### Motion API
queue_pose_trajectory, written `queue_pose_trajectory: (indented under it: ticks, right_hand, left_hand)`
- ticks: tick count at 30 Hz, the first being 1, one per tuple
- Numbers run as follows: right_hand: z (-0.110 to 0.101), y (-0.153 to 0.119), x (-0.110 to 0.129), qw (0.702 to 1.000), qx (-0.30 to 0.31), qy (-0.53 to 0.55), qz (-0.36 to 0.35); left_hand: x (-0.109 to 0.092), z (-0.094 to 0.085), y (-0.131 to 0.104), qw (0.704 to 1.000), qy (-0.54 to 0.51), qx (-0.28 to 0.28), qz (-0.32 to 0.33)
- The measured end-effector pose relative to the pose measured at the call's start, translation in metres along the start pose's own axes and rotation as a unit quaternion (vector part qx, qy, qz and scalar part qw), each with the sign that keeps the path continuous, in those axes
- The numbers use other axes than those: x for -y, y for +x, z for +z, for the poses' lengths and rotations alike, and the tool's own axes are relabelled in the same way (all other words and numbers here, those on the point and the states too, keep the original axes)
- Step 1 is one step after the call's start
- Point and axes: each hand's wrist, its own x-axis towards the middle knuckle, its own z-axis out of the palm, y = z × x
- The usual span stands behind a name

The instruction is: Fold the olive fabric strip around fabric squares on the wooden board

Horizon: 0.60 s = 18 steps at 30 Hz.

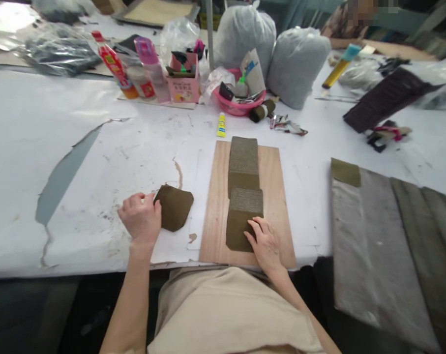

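Across the white table (60, 147), covered in torn paper, we see the work spread out from big to small. At the right edge lies a wide stack of grey and olive cloth sheets (385, 246), hanging over the table's front, with a small olive patch (345, 172) resting on its far corner. In the middle sits a wooden board (272, 196), which looks to serve as a flat, firm base for the pieces on it. Two olive fabric pieces lie on it in a line: the far piece (243, 164) and the near piece (243, 216), the near one overlapping the far one's lower edge.

Our right hand (265, 243) lies flat on the near piece's lower right corner, fingers spread and released, seemingly pressing it down rather than gripping. Our left hand (140, 216) rests on the table to the left of the board, fingers curled in a loose clench against the edge of a folded olive piece (174, 207), apparently steadying it.

Beyond the board stands a small yellow glue tube (221, 125), near a pink basket (237, 105) of odds and ends.
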Motion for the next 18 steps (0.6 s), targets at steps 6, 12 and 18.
queue_pose_trajectory:
  ticks: [6,12,18]
  right_hand:
    - [-0.002,-0.008,0.008,1.000,-0.010,0.007,0.006]
    - [-0.008,-0.024,0.012,0.999,-0.002,0.042,0.015]
    - [-0.016,-0.037,0.016,0.999,0.007,0.050,0.019]
  left_hand:
    - [-0.002,-0.017,-0.001,0.998,0.044,0.001,0.041]
    - [-0.047,-0.019,-0.026,0.979,-0.097,0.006,0.182]
    - [-0.118,-0.004,-0.086,0.875,-0.235,0.121,0.405]
